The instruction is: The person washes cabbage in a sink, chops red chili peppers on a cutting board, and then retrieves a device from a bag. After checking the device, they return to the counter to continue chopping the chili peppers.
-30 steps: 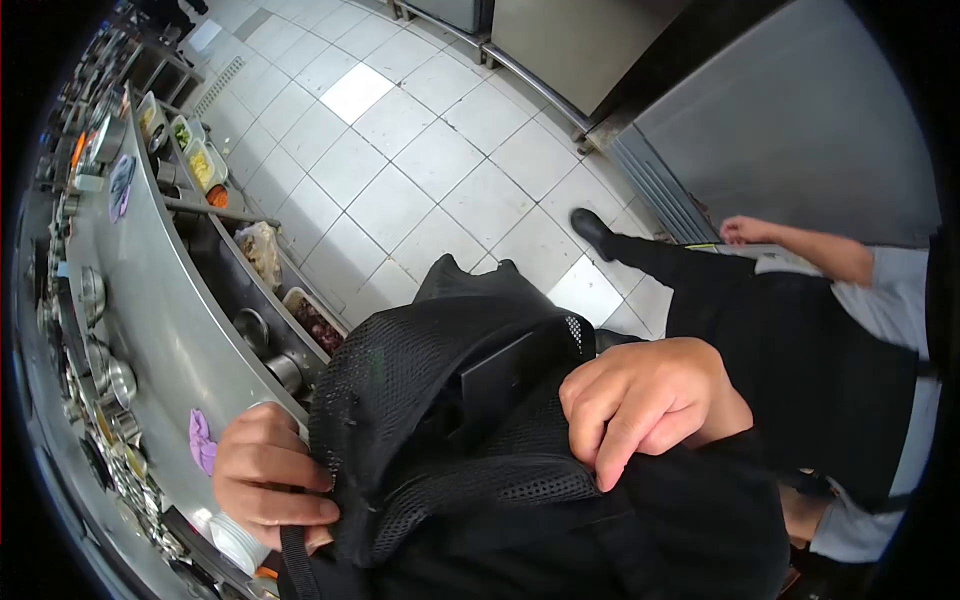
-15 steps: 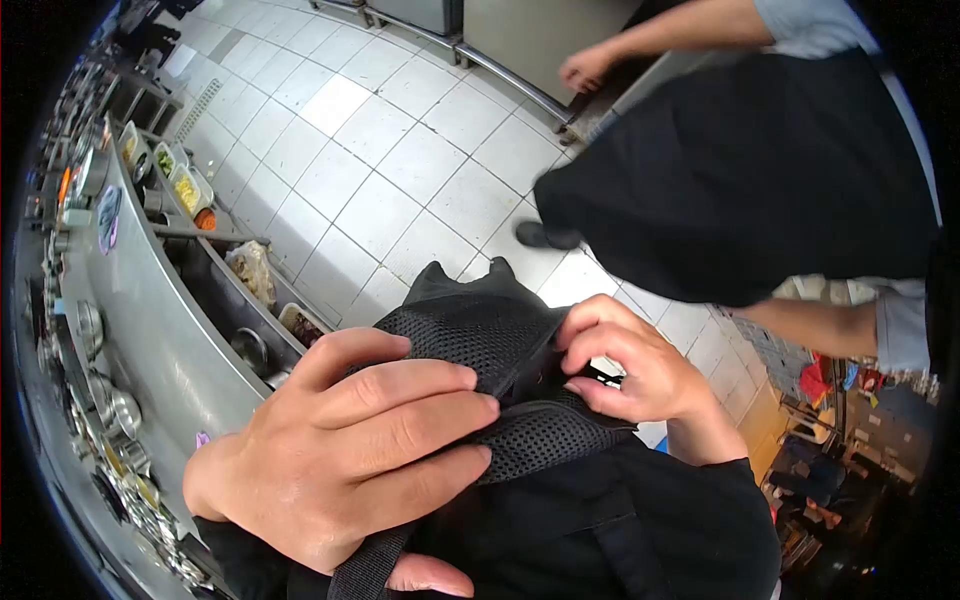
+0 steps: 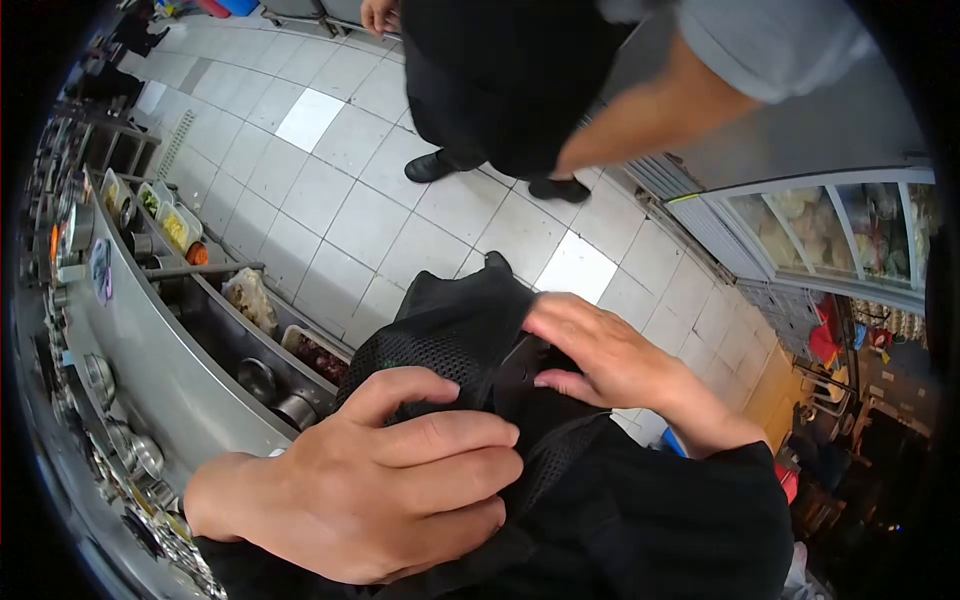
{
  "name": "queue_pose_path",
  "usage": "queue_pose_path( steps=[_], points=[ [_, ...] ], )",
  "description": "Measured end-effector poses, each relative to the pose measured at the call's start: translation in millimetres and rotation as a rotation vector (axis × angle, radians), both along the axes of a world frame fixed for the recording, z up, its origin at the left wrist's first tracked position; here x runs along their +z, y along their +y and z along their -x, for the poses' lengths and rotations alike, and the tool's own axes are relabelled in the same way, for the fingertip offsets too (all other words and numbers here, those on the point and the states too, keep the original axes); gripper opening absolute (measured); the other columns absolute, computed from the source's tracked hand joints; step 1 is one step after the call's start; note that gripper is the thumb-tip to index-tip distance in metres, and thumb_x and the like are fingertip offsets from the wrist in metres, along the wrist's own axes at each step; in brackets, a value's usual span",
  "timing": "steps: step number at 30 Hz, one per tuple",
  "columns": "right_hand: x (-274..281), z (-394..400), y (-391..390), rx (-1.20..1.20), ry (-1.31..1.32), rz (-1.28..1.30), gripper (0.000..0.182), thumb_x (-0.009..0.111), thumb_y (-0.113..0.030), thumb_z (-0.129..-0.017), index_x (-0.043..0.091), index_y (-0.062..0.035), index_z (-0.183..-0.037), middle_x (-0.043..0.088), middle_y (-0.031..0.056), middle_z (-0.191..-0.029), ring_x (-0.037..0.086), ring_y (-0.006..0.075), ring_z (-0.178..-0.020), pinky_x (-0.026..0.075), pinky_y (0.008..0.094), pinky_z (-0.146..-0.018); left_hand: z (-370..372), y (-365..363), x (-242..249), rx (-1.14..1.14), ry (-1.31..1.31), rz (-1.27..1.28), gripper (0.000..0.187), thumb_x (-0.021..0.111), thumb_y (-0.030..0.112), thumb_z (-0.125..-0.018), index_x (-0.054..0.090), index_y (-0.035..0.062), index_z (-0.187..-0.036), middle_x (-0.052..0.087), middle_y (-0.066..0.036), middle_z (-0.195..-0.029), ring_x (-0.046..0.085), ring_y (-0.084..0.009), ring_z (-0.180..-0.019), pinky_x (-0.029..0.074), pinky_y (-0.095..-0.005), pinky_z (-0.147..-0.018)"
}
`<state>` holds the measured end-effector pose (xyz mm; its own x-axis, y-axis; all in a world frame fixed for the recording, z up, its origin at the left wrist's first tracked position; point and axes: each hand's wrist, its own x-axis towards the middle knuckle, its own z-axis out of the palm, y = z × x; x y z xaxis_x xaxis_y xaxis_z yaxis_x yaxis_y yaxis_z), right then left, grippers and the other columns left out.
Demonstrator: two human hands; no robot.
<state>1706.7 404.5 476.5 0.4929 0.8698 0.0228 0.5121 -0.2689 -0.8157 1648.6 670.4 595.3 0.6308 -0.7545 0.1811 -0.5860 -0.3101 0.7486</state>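
A black mesh bag (image 3: pixel 410 345) with strap-like ends is in front of my body, over black clothing. My left hand (image 3: pixel 390 480) lies across its near side with bent fingers gripping the fabric; the thumb is out of sight. At the bag's opening, my right hand (image 3: pixel 610 360) holds the edge, its fingertips tucked into the dark fold and its thumb lower down. What lies inside the opening is hidden.
On the left runs a steel counter (image 3: pixel 180 370) with metal bowls and food tubs (image 3: pixel 180 228). A co-worker in a black apron (image 3: pixel 500 80) stands ahead on the tiled floor (image 3: pixel 340 210). A glass-fronted cabinet (image 3: pixel 830 235) is at right.
The co-worker has moved from right to left, uncovering the cabinet. My right hand has gone from a pinch at the bag's edge to fingers straighter and deeper in the fold.
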Motion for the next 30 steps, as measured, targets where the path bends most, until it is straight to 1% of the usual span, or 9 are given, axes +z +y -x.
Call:
queue_pose_path(
  steps=[3,6,9,12,15,21,23,27,30],
  points=[
    [-3.2,-5.0,1.6,0.011,0.002,0.003,0.065,0.075,-0.006,-0.074,0.045,-0.0022,-0.131,0.052,0.0164,-0.123,0.05,0.0352,-0.117,0.043,0.0414,-0.097,-9.5,7.4,-0.9,-0.07,0.078,0.081,0.005,0.074,0.018,-0.075,0.072,0.0131,-0.075,0.069,0.0,-0.091,0.067,-0.0172,-0.095,0.039,-0.0397,-0.086],
    [-1.6,-10.0,9.4,0.024,-0.025,0.01,0.067,0.076,-0.007,-0.071,0.046,-0.0025,-0.131,0.054,0.0161,-0.12,0.051,0.0351,-0.115,0.043,0.0416,-0.097,-12.2,9.2,-4.8,-0.016,0.114,0.151,0.006,0.073,0.016,-0.077,0.071,0.0131,-0.073,0.069,0.002,-0.085,0.068,-0.015,-0.089,0.037,-0.038,-0.084],
    [-4.1,-12.0,18.4,0.004,-0.054,0.053,0.07,0.077,-0.008,-0.069,0.046,-0.0032,-0.131,0.055,0.0153,-0.118,0.053,0.0345,-0.113,0.044,0.0405,-0.095,-16.3,13.0,-9.8,-0.028,0.145,0.194,0.006,0.071,0.015,-0.078,0.071,0.0134,-0.073,0.069,0.002,-0.086,0.068,-0.0146,-0.088,0.037,-0.0382,-0.085],
    [-3.4,-22.7,27.0,0.026,0.082,0.017,0.069,0.078,-0.008,-0.068,0.047,-0.0052,-0.13,0.057,0.014,-0.116,0.054,0.0334,-0.112,0.045,0.0401,-0.093,-25.4,30.4,-5.8,-0.148,0.136,0.191,0.008,0.068,0.016,-0.08,0.071,0.0131,-0.073,0.069,0.002,-0.083,0.067,-0.014,-0.086,0.036,-0.0369,-0.085],
    [15.0,-39.6,35.3,0.058,0.166,-0.06,0.067,0.077,-0.007,-0.07,0.048,-0.0081,-0.131,0.059,0.0128,-0.113,0.055,0.0328,-0.11,0.045,0.0402,-0.092,-24.5,45.9,-3.5,-0.135,0.109,0.23,0.012,0.065,0.018,-0.083,0.073,0.0129,-0.075,0.068,0.002,-0.082,0.067,-0.0135,-0.084,0.035,-0.0348,-0.084],
    [22.8,-43.1,53.2,0.286,0.158,-0.114,0.063,0.075,-0.007,-0.074,0.052,-0.0151,-0.132,0.055,0.0124,-0.121,0.056,0.0323,-0.107,0.046,0.0406,-0.091,-1.8,73.5,-5.7,-0.1,0.109,0.145,0.024,0.058,0.027,-0.09,0.075,0.0111,-0.083,0.068,-0.001,-0.084,0.066,-0.0136,-0.084,0.035,-0.0353,-0.086],
    [26.6,-44.7,56.0,0.32,-0.001,-0.066,0.062,0.079,-0.009,-0.072,0.057,-0.0149,-0.129,0.055,0.0134,-0.125,0.059,0.0328,-0.1,0.049,0.0384,-0.084,7.9,79.4,-5.2,-0.064,0.091,0.151,0.025,0.058,0.027,-0.09,0.075,0.0108,-0.084,0.069,-0.001,-0.085,0.066,-0.0143,-0.085,0.034,-0.0357,-0.087],
    [37.4,-47.5,64.5,0.396,-0.027,-0.014,0.055,0.078,-0.011,-0.075,0.059,-0.014,-0.127,0.054,0.0149,-0.125,0.059,0.033,-0.102,0.049,0.0381,-0.085,20.9,92.6,-4.2,-0.082,0.099,0.129,0.025,0.059,0.029,-0.086,0.076,0.0099,-0.088,0.07,-0.002,-0.09,0.067,-0.017,-0.089,0.033,-0.037,-0.09],
    [45.0,-50.2,71.2,0.412,0.02,0.065,0.057,0.073,-0.012,-0.08,0.054,-0.0192,-0.133,0.051,0.0141,-0.124,0.055,0.0313,-0.109,0.045,0.0396,-0.09,31.2,95.5,-4.4,-0.001,0.138,0.184,0.026,0.063,0.03,-0.081,0.076,0.0087,-0.088,0.071,-0.004,-0.093,0.067,-0.0186,-0.091,0.033,-0.0374,-0.09]
  ],
)
